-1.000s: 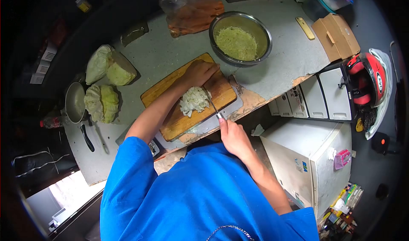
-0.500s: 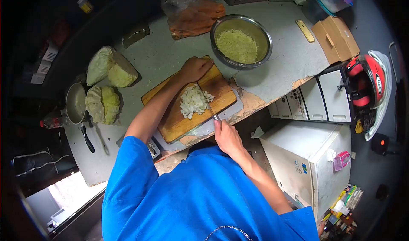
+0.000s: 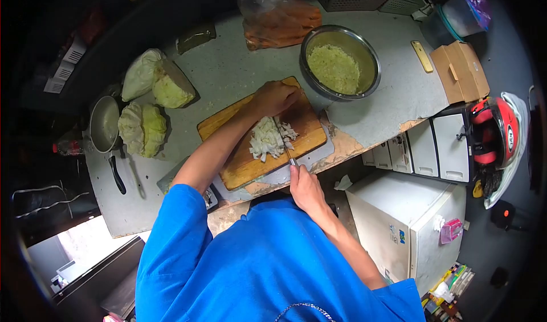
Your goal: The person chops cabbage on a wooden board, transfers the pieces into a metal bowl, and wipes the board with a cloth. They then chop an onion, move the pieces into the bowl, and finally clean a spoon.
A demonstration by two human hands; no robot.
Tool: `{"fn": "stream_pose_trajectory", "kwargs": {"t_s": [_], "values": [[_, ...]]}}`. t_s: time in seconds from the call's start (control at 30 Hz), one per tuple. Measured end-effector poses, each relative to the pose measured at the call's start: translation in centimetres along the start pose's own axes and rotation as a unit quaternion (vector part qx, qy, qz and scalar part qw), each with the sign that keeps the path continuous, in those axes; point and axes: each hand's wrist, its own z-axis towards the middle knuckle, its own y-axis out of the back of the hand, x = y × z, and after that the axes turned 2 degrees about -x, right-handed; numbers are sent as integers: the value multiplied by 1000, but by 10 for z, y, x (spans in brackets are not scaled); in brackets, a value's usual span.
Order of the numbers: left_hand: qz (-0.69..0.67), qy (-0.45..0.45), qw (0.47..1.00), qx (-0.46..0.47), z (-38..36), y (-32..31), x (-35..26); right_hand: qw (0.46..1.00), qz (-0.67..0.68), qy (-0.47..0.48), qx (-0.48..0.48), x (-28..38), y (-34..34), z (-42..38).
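Observation:
Chopped pale cabbage (image 3: 266, 139) lies in a pile on a wooden cutting board (image 3: 242, 171). My right hand (image 3: 307, 190) is closed round the handle of a knife (image 3: 283, 138) at the board's near edge. The blade runs through the cabbage, away from me. At its far end my left hand (image 3: 276, 98) is curled over the blade's tip, its fingers mostly hidden. Beyond the board to the right stands a metal bowl (image 3: 373, 74) holding finely chopped pale green food (image 3: 334, 68).
Cabbage pieces (image 3: 142, 129), a pan (image 3: 104, 123) and another knife (image 3: 137, 179) lie at the left. Bagged carrots (image 3: 282, 25) are at the back. A yellow-handled object (image 3: 421, 56) and cardboard box (image 3: 460, 72) sit at the right, above drawers (image 3: 450, 138) and a white fridge (image 3: 407, 208).
The view has shifted, so the table things appear farther right. The blade stands a little more upright in the view, and both hands remain on the knife.

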Motion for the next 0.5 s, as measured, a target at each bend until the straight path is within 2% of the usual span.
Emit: {"fn": "stream_pose_trajectory", "kwargs": {"t_s": [0.1,0.13,0.2,0.27,0.3,0.4,0.47,0.5], "values": [[-62,14,998,-21,5,-2,10,999,11,-15,27,30,36,-4],[-85,47,995,-17,5,-2,10,999,-3,-17,36,42,50,-5],[-108,76,991,-12,5,-1,10,999,-5,-26,33,32,36,-2],[-7,25,1000,-14,2,-3,10,999,-30,-26,23,15,13,-1],[-8,22,1000,-16,4,0,6,1000,1,-17,22,14,8,1],[-15,73,997,21,2,0,-1,998,43,-24,49,13,18,1],[-132,90,987,-18,10,-5,13,996,65,-33,58,37,45,-2],[-135,89,987,-15,9,-7,16,996,65,-37,57,42,48,-7]]}}
